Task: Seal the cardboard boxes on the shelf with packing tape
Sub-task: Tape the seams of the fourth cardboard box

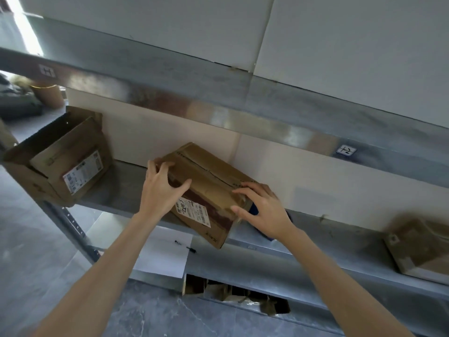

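A brown cardboard box (206,176) with a white shipping label lies on the grey metal shelf (116,190), its near corner over the front edge. Its top flaps are closed along a middle seam. My left hand (161,188) grips the box's left end, fingers over the top and thumb on the front face. My right hand (262,210) holds the right end, fingers spread across the top edge. A blue object (254,209), perhaps a tape tool, shows just behind my right hand and is mostly hidden.
An open box (60,156) with a label sits at the shelf's left end. Another box (420,249) rests at the far right. A white sheet (165,254) with a pen lies on the lower shelf. Opened boxes (233,295) sit below.
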Motion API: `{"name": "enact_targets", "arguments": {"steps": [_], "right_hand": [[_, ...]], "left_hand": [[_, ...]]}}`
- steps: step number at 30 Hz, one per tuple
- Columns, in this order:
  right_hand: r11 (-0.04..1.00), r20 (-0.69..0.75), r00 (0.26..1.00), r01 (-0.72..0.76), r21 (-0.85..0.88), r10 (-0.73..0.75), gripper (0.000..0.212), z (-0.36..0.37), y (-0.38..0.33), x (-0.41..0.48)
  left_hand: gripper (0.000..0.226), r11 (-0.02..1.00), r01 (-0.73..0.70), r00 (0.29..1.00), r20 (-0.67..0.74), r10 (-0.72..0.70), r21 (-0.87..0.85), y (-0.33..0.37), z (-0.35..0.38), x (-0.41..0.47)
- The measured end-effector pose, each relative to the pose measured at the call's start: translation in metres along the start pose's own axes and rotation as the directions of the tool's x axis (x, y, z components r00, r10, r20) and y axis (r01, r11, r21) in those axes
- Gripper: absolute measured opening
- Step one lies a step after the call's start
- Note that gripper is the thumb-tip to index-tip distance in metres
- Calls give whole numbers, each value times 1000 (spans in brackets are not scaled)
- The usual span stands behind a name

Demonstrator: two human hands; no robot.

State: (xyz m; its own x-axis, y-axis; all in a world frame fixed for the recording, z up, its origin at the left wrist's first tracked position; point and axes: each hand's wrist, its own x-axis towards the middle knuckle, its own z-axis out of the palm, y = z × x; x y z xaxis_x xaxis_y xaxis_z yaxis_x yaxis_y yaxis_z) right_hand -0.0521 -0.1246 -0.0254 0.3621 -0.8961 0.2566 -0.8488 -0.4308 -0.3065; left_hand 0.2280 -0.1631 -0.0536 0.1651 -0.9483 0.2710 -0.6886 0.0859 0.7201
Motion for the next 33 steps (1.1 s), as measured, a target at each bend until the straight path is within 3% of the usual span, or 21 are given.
{"name": "enact_targets", "arguments": {"steps": [7, 13, 16, 20, 25, 29, 33], "right_hand": [[986, 26, 991, 131, -102, -129, 60, -6, 8, 6], [982, 57, 981, 189, -24, -187, 61, -14, 25, 2], [992, 36, 992, 123, 24, -124, 48, -19, 48, -7], [998, 105, 993, -49, 37, 45, 41, -17, 91, -19], [974, 363, 905, -225, -38, 223, 54, 8, 124, -29], [955, 457, 848, -295, -16, 269, 63, 29, 128, -29], [945, 473, 843, -322, 63, 256, 72, 45, 130, -26]], "left_hand": [[66, 979, 55, 997, -65, -42, 197, 46, 23, -45], [61, 994, 69, 997, -30, -67, 80, 76, 46, -82], [59, 996, 87, 996, -19, -87, -32, 80, 48, -89], [55, 992, 111, 994, -1, -111, -55, 78, 43, -91], [54, 993, 105, 994, 12, -105, -56, 73, 39, -92], [52, 993, 87, 996, -4, -88, -82, 70, 43, -93], [52, 992, 79, 996, -23, -81, -101, 68, 45, -93]]}}
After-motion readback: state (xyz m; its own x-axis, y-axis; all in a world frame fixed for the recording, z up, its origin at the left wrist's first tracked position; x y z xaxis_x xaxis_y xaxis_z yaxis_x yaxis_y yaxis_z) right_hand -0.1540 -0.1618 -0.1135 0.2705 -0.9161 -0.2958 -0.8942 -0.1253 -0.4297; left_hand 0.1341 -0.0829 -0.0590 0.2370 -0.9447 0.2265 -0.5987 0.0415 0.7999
